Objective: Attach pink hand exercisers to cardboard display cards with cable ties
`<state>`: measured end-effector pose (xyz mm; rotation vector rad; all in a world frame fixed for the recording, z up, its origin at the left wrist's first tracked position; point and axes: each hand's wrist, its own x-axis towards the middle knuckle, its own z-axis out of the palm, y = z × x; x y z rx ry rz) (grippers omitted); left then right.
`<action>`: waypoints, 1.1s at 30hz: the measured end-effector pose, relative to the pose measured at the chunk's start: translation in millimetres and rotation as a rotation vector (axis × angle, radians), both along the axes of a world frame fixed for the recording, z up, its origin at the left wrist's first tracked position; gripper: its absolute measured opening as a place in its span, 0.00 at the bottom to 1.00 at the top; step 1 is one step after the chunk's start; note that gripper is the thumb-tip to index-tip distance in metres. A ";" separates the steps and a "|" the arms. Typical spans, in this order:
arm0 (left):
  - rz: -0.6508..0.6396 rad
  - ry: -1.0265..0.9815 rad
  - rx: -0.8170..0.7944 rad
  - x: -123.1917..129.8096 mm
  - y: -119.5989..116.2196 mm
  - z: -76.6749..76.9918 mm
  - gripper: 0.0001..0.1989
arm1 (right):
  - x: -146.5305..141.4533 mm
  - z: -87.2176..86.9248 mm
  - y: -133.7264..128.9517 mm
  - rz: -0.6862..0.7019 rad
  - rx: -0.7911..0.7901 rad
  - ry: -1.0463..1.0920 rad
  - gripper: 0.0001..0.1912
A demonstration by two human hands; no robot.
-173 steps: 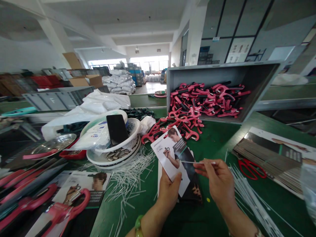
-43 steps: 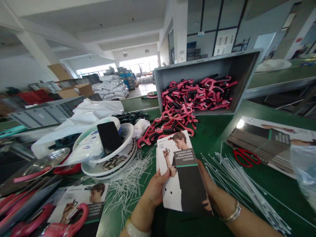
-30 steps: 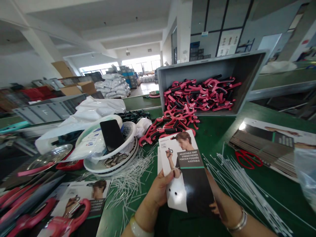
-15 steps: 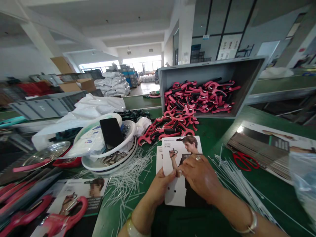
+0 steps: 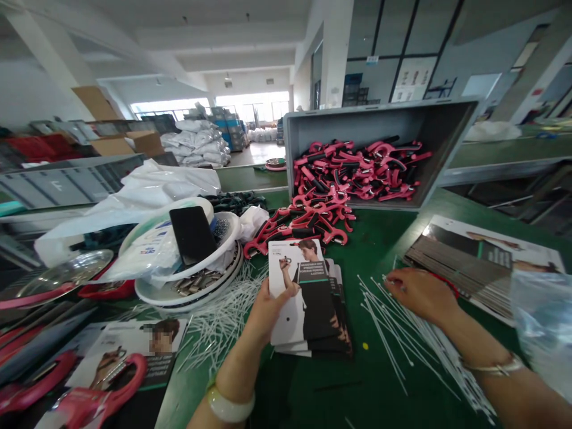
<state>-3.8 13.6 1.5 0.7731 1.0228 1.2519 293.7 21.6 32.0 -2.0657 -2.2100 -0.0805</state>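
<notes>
My left hand (image 5: 267,310) is closed on the left edge of a printed card (image 5: 292,319), thumb on its front. Beneath and to the right of this card lie more cards (image 5: 344,322), fanned in a small stack on the green table. My right hand (image 5: 415,293) is at the upper end of a bundle of white zip ties (image 5: 440,351), its fingers drawn together at their tips. What is between those fingertips is too small to make out. Red scissors are mostly hidden behind the right hand.
A grey crate (image 5: 379,205) of pink and black hand grips (image 5: 357,170) stands behind, some spilling out. White bowls (image 5: 214,268) with a black phone (image 5: 192,235) and metal parts sit left. Scattered zip ties (image 5: 218,322) lie before them. Stacked cards (image 5: 473,262) lie right.
My right hand has left the card and moved right to the zip ties. The held card has shifted left, showing more of the stack. The view has turned slightly.
</notes>
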 end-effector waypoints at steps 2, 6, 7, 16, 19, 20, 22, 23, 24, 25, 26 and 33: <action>-0.011 0.087 0.000 -4.9 5.8 -5.7 0.34 | 10.3 -5.9 8.6 -0.040 -0.216 -0.102 0.15; -0.124 0.182 -0.012 -15.9 6.8 -8.7 0.36 | -2.8 -17.2 18.9 -0.069 -0.272 -0.134 0.12; -0.156 0.193 -0.006 -19.1 5.7 -7.5 0.36 | -7.9 -19.7 21.3 -0.081 -0.276 -0.129 0.11; -0.171 0.491 0.122 -35.8 8.2 -16.9 0.27 | 9.8 -21.9 38.2 -0.078 -0.305 0.061 0.07; -0.209 0.441 0.103 -34.2 8.2 -19.3 0.26 | 32.9 -17.7 33.3 -0.045 -0.320 0.215 0.09; -0.216 0.424 0.092 -33.1 7.8 -18.4 0.26 | 39.1 -16.7 30.9 -0.035 -0.321 0.269 0.09; -0.217 0.387 0.065 -30.6 6.2 -14.4 0.26 | 47.4 -14.3 26.0 -0.019 -0.303 0.380 0.11; -0.222 0.365 0.050 -29.5 5.0 -11.9 0.26 | 49.1 -12.5 23.7 -0.017 -0.287 0.464 0.12; -0.231 0.343 0.035 -28.6 3.6 -9.2 0.27 | 49.1 -10.2 21.6 -0.017 -0.271 0.550 0.13; -0.249 0.320 0.023 -28.1 2.0 -6.6 0.28 | 47.2 -7.2 19.6 -0.022 -0.253 0.648 0.14; -0.275 0.294 0.018 -27.8 0.2 -4.3 0.29 | 43.7 -3.6 17.5 -0.032 -0.233 0.759 0.14; -0.385 0.176 -0.048 -27.5 -5.2 -4.7 0.23 | -18.5 21.4 -6.3 0.035 -0.180 1.323 0.18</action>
